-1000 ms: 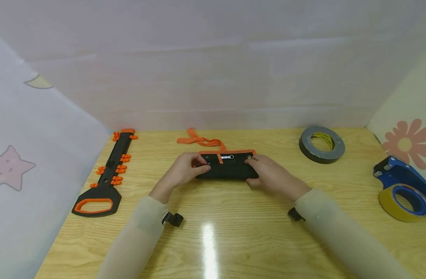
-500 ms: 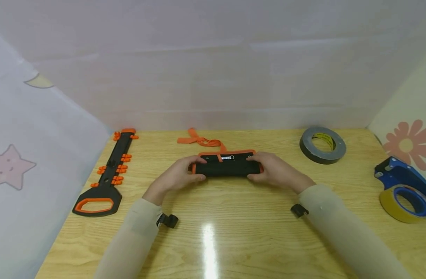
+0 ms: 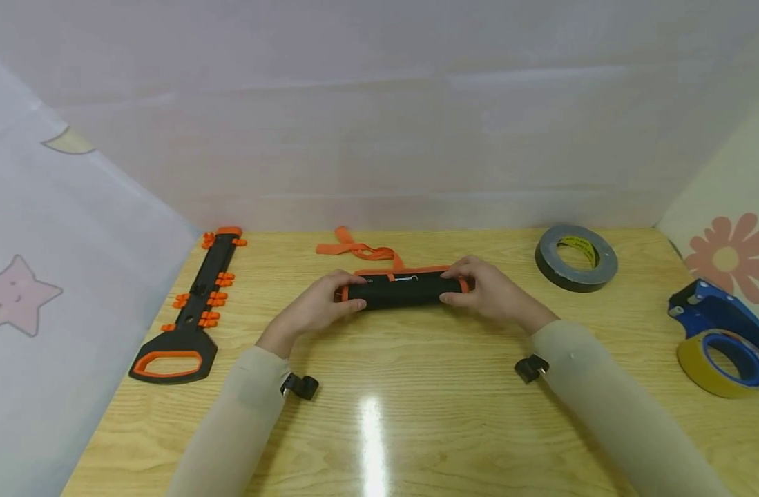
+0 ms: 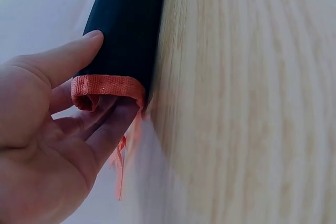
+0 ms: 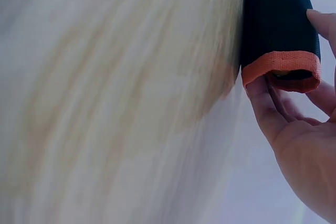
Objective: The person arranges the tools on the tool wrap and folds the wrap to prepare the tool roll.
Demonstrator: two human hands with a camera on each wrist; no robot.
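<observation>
A black fabric tool roll [image 3: 404, 293] with orange edging lies partly rolled up on the table. A sliver of a silver wrench [image 3: 407, 278] shows behind an orange strap near its far edge. My left hand [image 3: 320, 304] grips the left end, thumb on the near side; in the left wrist view the fingers [image 4: 113, 129] reach under the orange-trimmed end [image 4: 107, 85]. At the right end, my right hand [image 3: 494, 290] holds the roll the same way, with a fingertip under the trim [image 5: 286, 59]. From the far edge trails an orange tie ribbon [image 3: 367, 252].
On the left lies a black and orange handled rack [image 3: 195, 310] with orange clips. A grey tape roll [image 3: 550, 266] rests at the back right. Farther right is a blue tape dispenser [image 3: 721, 307] with yellow tape [image 3: 702, 366]. A pale wall sheet [image 3: 379, 159] borders the table's back edge.
The tool roll has been rolled further toward its far edge, so less of the wrench shows. Both hands have shifted outward to its ends.
</observation>
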